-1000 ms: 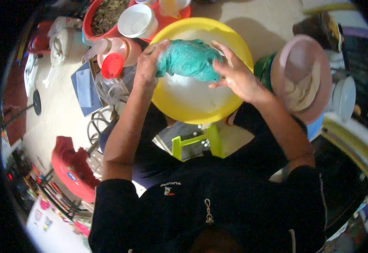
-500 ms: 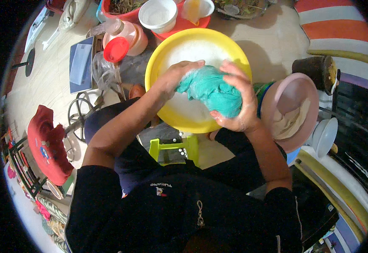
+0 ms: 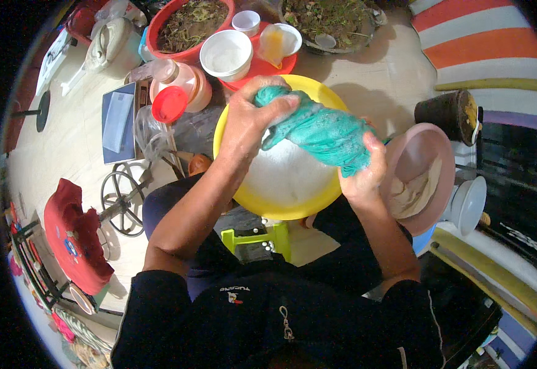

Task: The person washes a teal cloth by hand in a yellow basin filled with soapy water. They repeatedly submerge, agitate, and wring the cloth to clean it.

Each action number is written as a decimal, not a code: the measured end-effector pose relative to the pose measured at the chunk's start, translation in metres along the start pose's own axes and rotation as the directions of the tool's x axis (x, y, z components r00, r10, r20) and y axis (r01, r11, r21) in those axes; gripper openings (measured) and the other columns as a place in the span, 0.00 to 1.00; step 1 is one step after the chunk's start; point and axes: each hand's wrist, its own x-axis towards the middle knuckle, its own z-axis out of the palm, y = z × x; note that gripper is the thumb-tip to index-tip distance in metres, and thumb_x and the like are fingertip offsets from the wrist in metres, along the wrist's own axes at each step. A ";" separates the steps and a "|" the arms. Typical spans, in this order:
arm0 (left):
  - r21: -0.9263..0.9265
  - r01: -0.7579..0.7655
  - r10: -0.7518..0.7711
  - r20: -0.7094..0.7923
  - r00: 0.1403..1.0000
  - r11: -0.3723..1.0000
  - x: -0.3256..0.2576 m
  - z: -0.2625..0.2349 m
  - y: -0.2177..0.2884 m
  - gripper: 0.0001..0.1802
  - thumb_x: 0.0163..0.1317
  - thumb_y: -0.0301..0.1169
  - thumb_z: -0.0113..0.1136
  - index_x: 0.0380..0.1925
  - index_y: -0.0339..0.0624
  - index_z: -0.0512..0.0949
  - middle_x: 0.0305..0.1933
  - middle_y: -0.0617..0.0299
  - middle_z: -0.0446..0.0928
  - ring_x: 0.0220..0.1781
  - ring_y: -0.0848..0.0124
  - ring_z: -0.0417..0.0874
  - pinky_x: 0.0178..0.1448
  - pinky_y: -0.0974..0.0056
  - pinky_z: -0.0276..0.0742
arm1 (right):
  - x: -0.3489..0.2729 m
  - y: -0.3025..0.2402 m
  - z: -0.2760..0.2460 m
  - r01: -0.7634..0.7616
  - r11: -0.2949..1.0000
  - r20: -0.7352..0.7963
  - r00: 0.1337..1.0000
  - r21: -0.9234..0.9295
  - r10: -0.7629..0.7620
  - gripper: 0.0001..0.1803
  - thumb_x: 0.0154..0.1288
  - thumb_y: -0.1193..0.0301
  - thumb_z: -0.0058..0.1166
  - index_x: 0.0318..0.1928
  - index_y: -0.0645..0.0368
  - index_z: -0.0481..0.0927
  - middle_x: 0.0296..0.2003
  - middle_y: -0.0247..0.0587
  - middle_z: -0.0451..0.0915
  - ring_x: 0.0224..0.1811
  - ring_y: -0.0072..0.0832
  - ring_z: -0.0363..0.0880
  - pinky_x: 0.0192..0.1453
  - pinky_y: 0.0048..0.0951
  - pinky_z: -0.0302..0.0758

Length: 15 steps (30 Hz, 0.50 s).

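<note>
A wet, sudsy green cloth (image 3: 320, 132) is stretched and twisted between my two hands above a yellow basin (image 3: 262, 210). White foamy water (image 3: 287, 175) fills the basin beneath it. My left hand (image 3: 257, 114) is closed round the cloth's upper left end. At the lower right end, my right hand (image 3: 367, 169) grips the cloth with the thumb on top; its other fingers are mostly hidden behind the fabric.
Right of the basin stands a pink tub (image 3: 444, 147) with pale cloth (image 3: 425, 187) inside. Beyond the basin are white bowls (image 3: 224, 54), a red-lidded container (image 3: 170, 106) and planters of soil (image 3: 191, 27). A lime-green stool (image 3: 256, 238) sits between my legs.
The cloth has gone from a bunched lump to a longer, twisted length. My hands have moved apart, the left one up and leftward, and both now grip its ends. The view has shifted slightly.
</note>
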 end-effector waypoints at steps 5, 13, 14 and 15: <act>0.403 -0.504 0.408 0.302 0.861 0.764 -0.018 -0.007 0.034 0.16 0.39 0.33 0.69 0.28 0.37 0.78 0.32 0.57 0.79 0.34 0.67 0.80 0.41 0.65 0.75 | -0.009 0.008 -0.015 -0.352 0.898 0.163 0.934 0.264 0.318 0.20 0.59 0.58 0.45 0.45 0.59 0.72 0.43 0.45 0.76 0.47 0.36 0.74 0.57 0.37 0.68; 0.366 -0.808 0.415 0.716 0.562 0.462 -0.058 0.021 0.032 0.10 0.37 0.31 0.68 0.22 0.43 0.78 0.24 0.59 0.76 0.25 0.62 0.79 0.31 0.63 0.77 | -0.026 0.042 -0.024 -0.741 0.658 0.114 0.671 0.130 0.733 0.14 0.56 0.61 0.50 0.36 0.58 0.75 0.32 0.39 0.76 0.37 0.28 0.75 0.46 0.31 0.73; 0.393 -0.849 0.419 0.745 0.520 0.353 -0.067 0.024 0.038 0.10 0.37 0.30 0.68 0.22 0.45 0.78 0.23 0.59 0.75 0.24 0.62 0.78 0.30 0.62 0.77 | -0.024 0.037 -0.015 -0.746 0.665 0.166 0.662 0.043 0.731 0.14 0.57 0.61 0.50 0.36 0.58 0.75 0.31 0.39 0.76 0.34 0.27 0.75 0.45 0.29 0.72; 0.413 -0.860 0.414 0.756 0.507 0.299 -0.077 0.024 0.040 0.10 0.36 0.30 0.68 0.22 0.45 0.78 0.23 0.60 0.75 0.24 0.62 0.78 0.30 0.62 0.77 | -0.022 0.038 -0.011 -0.623 0.776 0.226 0.746 -0.097 0.627 0.14 0.56 0.62 0.51 0.35 0.59 0.76 0.31 0.40 0.76 0.33 0.27 0.75 0.45 0.27 0.72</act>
